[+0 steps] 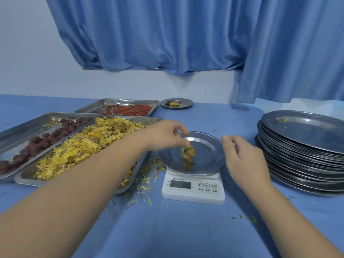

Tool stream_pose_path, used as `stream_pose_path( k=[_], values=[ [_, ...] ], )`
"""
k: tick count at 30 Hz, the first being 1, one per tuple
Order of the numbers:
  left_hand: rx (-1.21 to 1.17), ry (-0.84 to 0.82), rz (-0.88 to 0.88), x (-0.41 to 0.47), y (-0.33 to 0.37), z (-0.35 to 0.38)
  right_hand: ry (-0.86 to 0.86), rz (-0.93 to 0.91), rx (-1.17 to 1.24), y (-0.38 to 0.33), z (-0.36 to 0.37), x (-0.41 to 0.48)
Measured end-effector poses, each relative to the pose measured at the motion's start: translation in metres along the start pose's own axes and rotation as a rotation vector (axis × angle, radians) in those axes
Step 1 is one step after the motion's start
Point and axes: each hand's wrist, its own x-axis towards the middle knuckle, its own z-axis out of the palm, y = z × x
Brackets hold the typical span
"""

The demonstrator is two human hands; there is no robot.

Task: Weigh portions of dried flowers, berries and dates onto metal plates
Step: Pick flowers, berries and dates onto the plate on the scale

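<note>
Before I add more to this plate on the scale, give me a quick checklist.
1. The plate sits level on the scale: ok.
2. The display readable: cannot tell, blurred.
3. The dried flower over the plate, at the fingertips of the left hand: ok.
4. The right hand off the plate rim: cannot tell.
5. The flower tray beside the scale: ok.
6. The table free of loose petals: not ok.

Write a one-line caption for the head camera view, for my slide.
Left hand holds a dried flower just above the metal plate on the scale; right hand hovers beside its rim.
</note>
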Motion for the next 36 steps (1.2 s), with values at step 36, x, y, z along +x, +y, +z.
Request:
stream_pose_path(
  k=[36],
  values=[
    [0.186,0.366,-0.549,-0.113,-0.283,-0.156,-0.275,-0.709,-0.148,-0.122,0.103,-0.043]
  ],
)
